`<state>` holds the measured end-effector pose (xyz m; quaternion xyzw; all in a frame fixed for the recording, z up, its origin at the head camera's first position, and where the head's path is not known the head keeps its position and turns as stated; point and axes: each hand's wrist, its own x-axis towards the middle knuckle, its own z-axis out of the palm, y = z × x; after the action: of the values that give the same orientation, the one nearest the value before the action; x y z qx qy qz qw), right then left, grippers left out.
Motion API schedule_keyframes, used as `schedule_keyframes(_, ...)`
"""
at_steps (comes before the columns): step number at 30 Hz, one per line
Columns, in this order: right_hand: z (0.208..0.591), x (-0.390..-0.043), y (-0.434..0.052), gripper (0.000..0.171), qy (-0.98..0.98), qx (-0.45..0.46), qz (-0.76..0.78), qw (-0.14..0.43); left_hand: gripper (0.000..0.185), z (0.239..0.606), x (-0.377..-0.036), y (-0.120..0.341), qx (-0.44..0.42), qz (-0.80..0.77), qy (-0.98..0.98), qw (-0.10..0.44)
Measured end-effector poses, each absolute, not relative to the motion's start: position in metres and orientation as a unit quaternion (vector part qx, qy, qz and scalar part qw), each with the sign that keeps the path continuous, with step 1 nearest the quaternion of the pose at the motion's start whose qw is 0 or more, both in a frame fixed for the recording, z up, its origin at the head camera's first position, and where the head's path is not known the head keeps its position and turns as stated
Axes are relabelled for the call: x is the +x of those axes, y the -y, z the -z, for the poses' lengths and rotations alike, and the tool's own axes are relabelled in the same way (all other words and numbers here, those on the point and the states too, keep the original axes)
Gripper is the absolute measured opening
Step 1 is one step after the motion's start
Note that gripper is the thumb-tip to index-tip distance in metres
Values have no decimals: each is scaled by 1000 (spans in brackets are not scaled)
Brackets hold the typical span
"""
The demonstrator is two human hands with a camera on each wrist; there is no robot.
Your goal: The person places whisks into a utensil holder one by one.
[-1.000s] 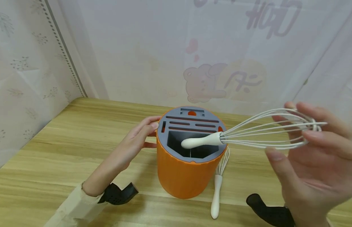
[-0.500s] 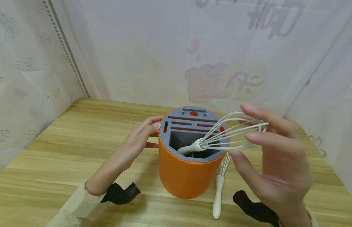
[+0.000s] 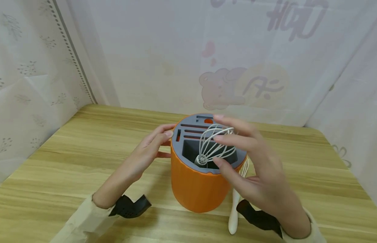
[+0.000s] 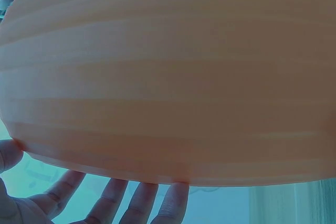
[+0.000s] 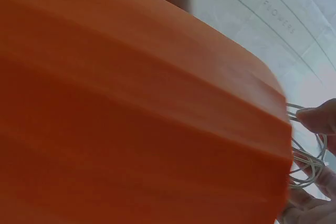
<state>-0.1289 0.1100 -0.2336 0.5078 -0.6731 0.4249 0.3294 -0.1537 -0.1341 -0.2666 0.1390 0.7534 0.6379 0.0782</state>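
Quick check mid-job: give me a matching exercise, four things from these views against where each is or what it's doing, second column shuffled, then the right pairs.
Things:
1. left hand
2. right hand
3. held whisk
4. second whisk

States:
A. lies on the wooden table beside the holder
B. handle down in the big compartment of the orange holder
C. rests against the holder's side
D. grips whisk wires from above

Pairs: 1-C, 2-D, 3-B, 4-A

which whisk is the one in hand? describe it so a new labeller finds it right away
Start at the orange holder standing mid-table on the wooden table. The held whisk stands handle-down in its large grey opening, wire loops pinched by the right hand. The other whisk lies flat on the table right of the holder, untouched.
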Motion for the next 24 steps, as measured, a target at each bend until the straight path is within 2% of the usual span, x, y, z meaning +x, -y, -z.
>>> schedule_keyframes(11,237,-128,-99,63,696,510,-449,231,40,267,-155,133,144,-639,-752,77)
schedule_keyframes(20,239,-129,-99,63,723,503,-410,238,40,268,-155,135,145,-639,-752,76)
schedule_keyframes(24,237,-126,-98,55,737,492,-390,249,40,269,-154,136,147,-639,-751,77)
